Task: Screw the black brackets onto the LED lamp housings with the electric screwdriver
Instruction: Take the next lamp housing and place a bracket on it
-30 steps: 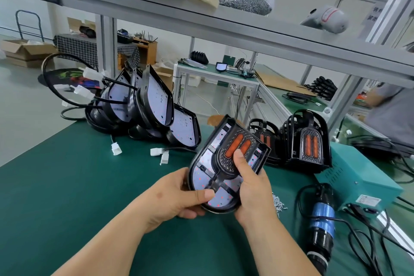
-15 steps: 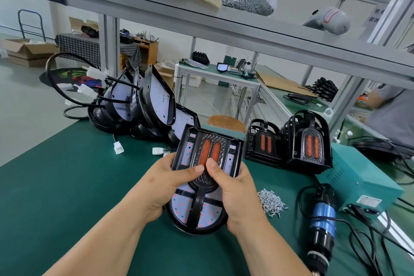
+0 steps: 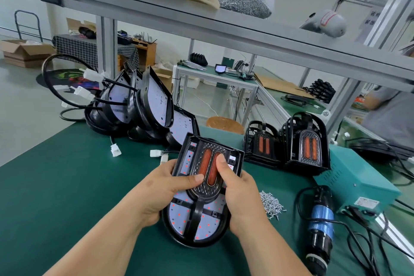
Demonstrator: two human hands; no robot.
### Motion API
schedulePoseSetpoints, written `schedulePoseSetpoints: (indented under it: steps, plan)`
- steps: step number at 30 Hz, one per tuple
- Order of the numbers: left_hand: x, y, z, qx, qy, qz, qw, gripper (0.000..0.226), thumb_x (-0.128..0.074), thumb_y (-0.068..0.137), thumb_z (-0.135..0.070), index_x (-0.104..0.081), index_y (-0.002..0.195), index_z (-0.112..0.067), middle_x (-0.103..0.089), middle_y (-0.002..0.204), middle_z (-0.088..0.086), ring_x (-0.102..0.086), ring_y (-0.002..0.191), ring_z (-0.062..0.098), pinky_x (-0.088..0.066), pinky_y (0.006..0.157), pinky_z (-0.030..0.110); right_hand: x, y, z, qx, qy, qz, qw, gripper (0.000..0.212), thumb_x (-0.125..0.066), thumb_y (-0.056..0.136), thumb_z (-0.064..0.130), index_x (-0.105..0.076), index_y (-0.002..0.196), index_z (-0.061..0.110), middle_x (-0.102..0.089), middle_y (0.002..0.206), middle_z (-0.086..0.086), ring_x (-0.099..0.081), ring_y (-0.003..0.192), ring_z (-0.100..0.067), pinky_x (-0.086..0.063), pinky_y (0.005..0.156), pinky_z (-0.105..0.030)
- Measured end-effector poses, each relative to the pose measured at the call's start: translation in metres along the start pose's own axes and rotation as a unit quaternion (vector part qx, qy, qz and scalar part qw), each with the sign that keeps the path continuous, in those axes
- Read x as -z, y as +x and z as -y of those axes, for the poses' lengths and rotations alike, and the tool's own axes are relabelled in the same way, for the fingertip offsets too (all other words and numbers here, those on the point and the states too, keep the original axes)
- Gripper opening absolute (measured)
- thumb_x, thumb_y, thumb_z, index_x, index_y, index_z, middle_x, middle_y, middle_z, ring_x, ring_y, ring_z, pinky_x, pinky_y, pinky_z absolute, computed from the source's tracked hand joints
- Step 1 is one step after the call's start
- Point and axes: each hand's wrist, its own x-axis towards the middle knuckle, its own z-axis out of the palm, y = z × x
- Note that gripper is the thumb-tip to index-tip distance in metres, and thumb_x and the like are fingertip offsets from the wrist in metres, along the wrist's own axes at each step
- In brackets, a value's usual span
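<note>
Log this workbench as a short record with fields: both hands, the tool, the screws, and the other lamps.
left hand: grips the lamp housing at its left edge, thumb on the black bracket
right hand: grips the right edge, thumb on the bracket
electric screwdriver: lies on the green mat, right, untouched
loose screws: pile between housing and screwdriver
lamps with brackets: two standing at back right
bare housings: stacked at back left
</note>
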Motion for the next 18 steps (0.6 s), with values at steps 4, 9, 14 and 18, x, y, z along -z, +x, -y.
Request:
schedulePoseSetpoints:
  steps: [4,9,14,18]
  plan:
    - [0.0029,-0.0025,-0.0036,0.055,-0.012,0.002,0.998,0.042,-0.072,0.077,-0.033,-0.074,0.110,-0.007,-0.073,0.110,0.020,-0.072,0.100,0.037,-0.060,0.084,0.043,-0.0010,-0.0012,0.0003,0.004,-0.005,0.016,1.000,0.037,-0.071,0.088,0.036,-0.071,0.110,0.006,-0.077,0.099,-0.014,-0.074,0.092,-0.032,-0.059,0.087,-0.049]
    - [0.0035,-0.0001,-0.0049,0.036,-0.040,-0.053,0.997,0.057,-0.073,0.076,-0.036,-0.062,0.124,-0.009,-0.073,0.110,0.019,-0.072,0.098,0.039,-0.059,0.085,0.048,-0.0039,-0.0035,-0.0013,-0.011,-0.013,0.030,0.999,0.033,-0.072,0.087,0.034,-0.073,0.107,0.009,-0.076,0.101,-0.014,-0.074,0.095,-0.032,-0.056,0.093,-0.051]
    - [0.0026,-0.0015,-0.0066,0.000,-0.051,-0.054,0.997,0.045,-0.074,0.072,-0.021,-0.069,0.114,-0.006,-0.073,0.106,0.023,-0.073,0.089,0.039,-0.062,0.071,0.044,-0.0041,-0.0045,-0.0009,-0.020,-0.030,0.043,0.998,0.043,-0.075,0.082,0.040,-0.073,0.109,0.008,-0.076,0.101,-0.014,-0.074,0.095,-0.032,-0.057,0.092,-0.051]
    - [0.0024,-0.0013,-0.0076,-0.031,-0.048,-0.053,0.997,0.037,-0.074,0.071,-0.018,-0.071,0.106,-0.008,-0.074,0.103,0.022,-0.074,0.085,0.037,-0.061,0.065,0.040,-0.0029,-0.0018,0.0059,-0.010,-0.116,0.024,0.993,0.051,-0.071,0.083,0.055,-0.070,0.107,0.010,-0.077,0.101,-0.008,-0.073,0.095,-0.026,-0.056,0.094,-0.046]
